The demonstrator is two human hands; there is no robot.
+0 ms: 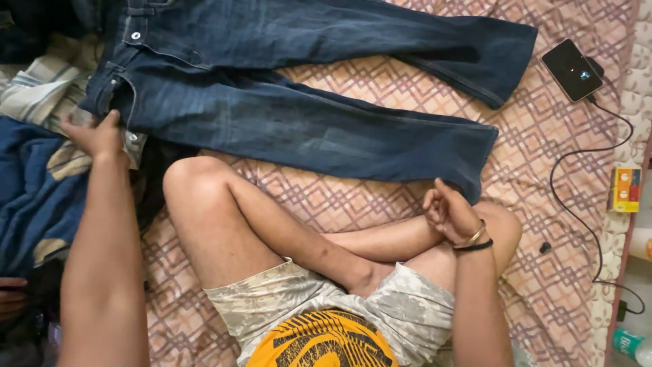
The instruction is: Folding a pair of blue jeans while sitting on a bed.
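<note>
Our left hand (98, 132) pinches the waistband of the jeans (299, 122), spread flat on the bed (543, 136); our right hand (448, 211) grips the near leg's hem.

Pink diamond-patterned bedsheet (543, 136), dark blue denim jeans (305, 122) far across it, black rectangular phone (572, 69) far right.
</note>
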